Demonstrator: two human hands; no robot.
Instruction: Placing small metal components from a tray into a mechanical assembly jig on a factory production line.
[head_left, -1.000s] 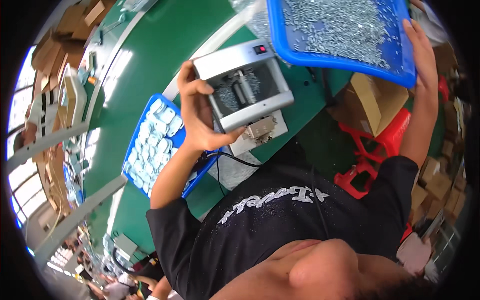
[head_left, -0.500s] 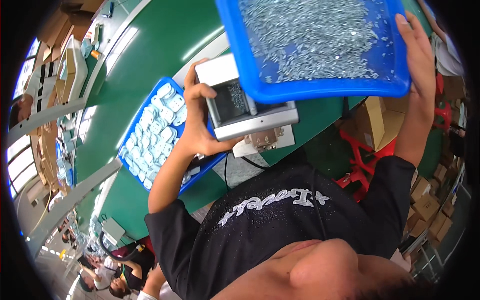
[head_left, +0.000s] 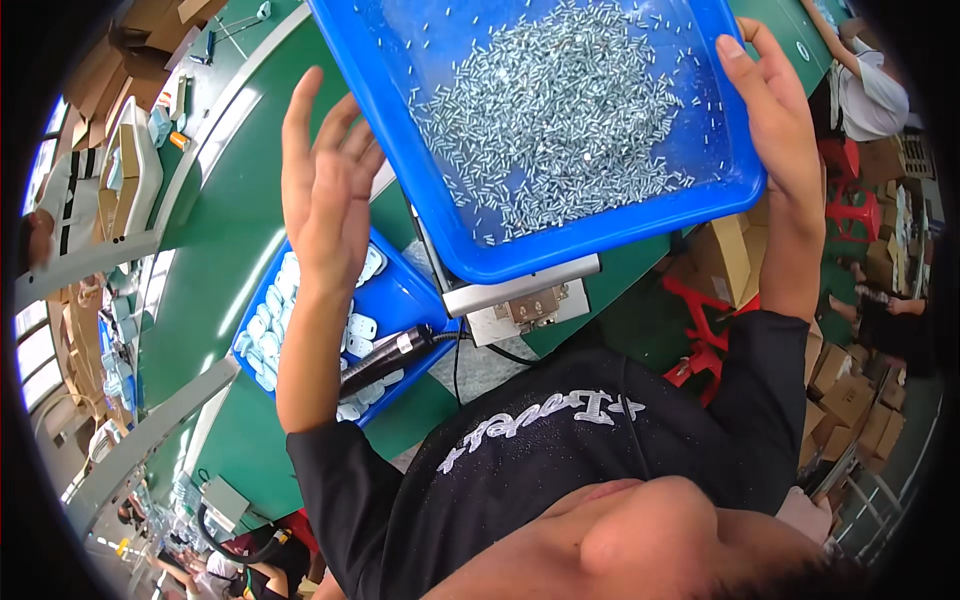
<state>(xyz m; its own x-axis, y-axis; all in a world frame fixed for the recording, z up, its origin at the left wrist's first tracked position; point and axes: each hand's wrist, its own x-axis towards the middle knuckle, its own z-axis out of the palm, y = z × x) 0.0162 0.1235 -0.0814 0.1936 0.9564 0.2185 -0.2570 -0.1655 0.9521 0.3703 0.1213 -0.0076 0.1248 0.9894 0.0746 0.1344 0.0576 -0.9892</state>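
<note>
A blue plastic tray [head_left: 520,262] is held up over the bench, with many small silvery screws [head_left: 560,120] heaped inside. My right hand [head_left: 780,115] grips its right rim, thumb on the inner side. My left hand [head_left: 330,195] is raised beside the tray's left wall, fingers spread and holding nothing; whether a fingertip touches the tray I cannot tell. Beneath the tray, mostly hidden, stands a grey metal box device [head_left: 525,283] with a small metal block [head_left: 533,308] at its front. A black electric screwdriver [head_left: 390,358] lies across a blue bin [head_left: 400,275] of white plastic parts [head_left: 268,330].
The green bench [head_left: 225,420] runs beneath everything. Cables loop by the device. Red stools [head_left: 700,340] and an open cardboard box [head_left: 735,255] stand on the right. Another person [head_left: 865,95] sits at far right. A metal frame bar [head_left: 150,415] crosses the left side.
My left hand has let go of the grey box device and moved up and left, opening. The tray has shifted left and down in my right hand, over the device. The screwdriver now shows.
</note>
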